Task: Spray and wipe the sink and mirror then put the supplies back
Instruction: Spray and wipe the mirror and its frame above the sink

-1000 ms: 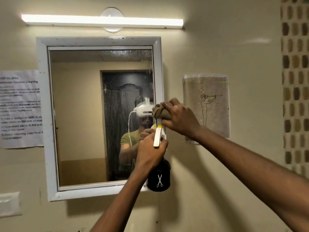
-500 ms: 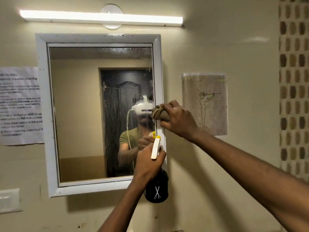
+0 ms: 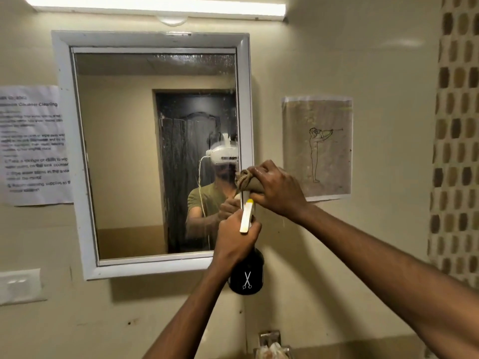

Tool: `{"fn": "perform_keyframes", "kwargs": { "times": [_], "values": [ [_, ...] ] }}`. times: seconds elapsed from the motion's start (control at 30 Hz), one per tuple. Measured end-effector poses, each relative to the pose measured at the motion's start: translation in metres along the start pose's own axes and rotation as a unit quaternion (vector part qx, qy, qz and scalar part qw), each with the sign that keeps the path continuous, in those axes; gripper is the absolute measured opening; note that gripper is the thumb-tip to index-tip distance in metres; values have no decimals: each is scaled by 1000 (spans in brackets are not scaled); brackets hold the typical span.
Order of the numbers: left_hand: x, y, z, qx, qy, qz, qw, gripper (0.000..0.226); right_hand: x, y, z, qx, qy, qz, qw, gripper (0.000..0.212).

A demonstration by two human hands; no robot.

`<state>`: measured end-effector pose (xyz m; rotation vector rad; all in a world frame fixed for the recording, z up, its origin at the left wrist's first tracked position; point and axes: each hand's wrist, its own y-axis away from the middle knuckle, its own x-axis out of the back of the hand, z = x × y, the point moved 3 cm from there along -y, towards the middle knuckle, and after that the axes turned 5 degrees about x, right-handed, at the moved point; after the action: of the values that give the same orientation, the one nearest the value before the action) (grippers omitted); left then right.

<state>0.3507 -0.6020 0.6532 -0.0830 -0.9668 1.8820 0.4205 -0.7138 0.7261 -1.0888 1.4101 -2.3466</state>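
Note:
A white-framed mirror [image 3: 134,156] hangs on the cream wall, its glass streaked with wet spray on the right half. My left hand [image 3: 234,237] grips the neck of a black spray bottle [image 3: 247,274] with a white and yellow trigger head, held up in front of the mirror's lower right corner. My right hand [image 3: 277,191] holds a bunched brown cloth [image 3: 245,180] against the right edge of the mirror, just above the bottle's nozzle. The sink is out of view.
A tube light [image 3: 155,7] runs above the mirror. A printed notice [image 3: 31,143] is taped left of it and a drawing sheet [image 3: 317,146] to the right. A switch plate [image 3: 19,286] sits low left. Metal tap fittings [image 3: 270,344] show at the bottom edge.
The view has tilted downward, so the mirror and light sit higher in frame. My right hand has slid the cloth slightly down the mirror's right edge; the left hand keeps hold of the bottle.

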Motion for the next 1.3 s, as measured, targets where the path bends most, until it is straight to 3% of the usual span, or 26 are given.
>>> {"fn": "perform_keyframes", "kwargs": {
  "times": [0.27, 0.47, 0.7, 0.93, 1.13, 1.3],
  "values": [
    [-1, 10, -16, 11, 5, 30, 999, 25, 12, -34, 3, -75, -7, 69, 995, 47],
    [-6, 13, -19, 34, -9, 10, 999, 21, 8, -14, -2, -50, 16, 22, 998, 46],
    [-11, 6, -19, 31, -5, 30, 999, 28, 18, -31, -4, -82, 26, 50, 995, 45],
    [-8, 14, -27, 36, -17, 1, 999, 26, -5, 17, -7, 58, 86, -50, 993, 47],
    [-7, 15, -27, 37, -32, -3, 999, 16, 31, -54, -3, -56, 63, 28, 996, 42],
    [-6, 21, -29, 45, -18, 0, 999, 21, 5, -8, -10, -45, 43, 43, 997, 42]
  ]
}}
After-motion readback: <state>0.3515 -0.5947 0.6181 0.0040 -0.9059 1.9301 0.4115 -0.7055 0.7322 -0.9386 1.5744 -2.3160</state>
